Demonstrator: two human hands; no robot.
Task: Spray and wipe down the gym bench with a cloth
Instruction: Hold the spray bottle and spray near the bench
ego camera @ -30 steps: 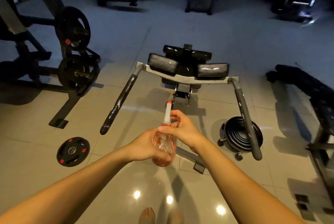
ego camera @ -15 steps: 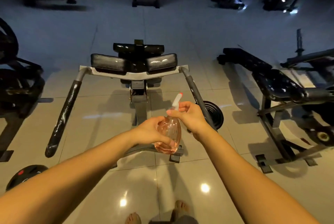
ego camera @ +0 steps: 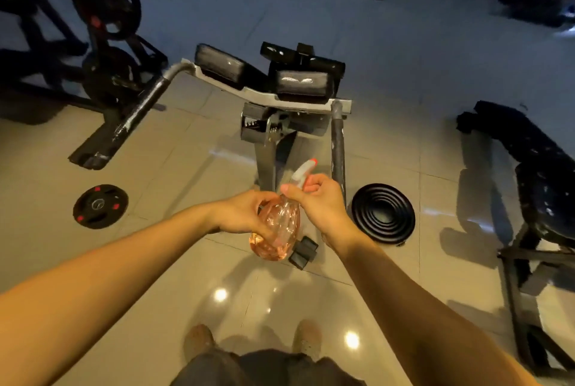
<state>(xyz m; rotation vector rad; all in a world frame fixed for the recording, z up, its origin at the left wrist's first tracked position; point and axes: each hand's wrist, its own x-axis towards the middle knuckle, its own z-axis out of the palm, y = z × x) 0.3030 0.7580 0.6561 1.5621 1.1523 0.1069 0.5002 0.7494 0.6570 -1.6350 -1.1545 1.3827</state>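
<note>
A clear pink spray bottle with a white nozzle tipped red is held low in front of me. My left hand grips its round body from the left. My right hand curls round the neck and trigger head. Ahead stands the gym bench machine, a grey frame with two black pads and two long padded handles reaching toward me. The nozzle points toward it. No cloth is in view.
A black weight plate with red marks lies on the tiled floor at left. A round black ribbed stand sits right of my hands. A plate rack stands far left, another black bench at right. My feet show below.
My view swung right and then back left, so the machine shifted across the frame. Both hands kept hold of the bottle, which now tilts more to the right.
</note>
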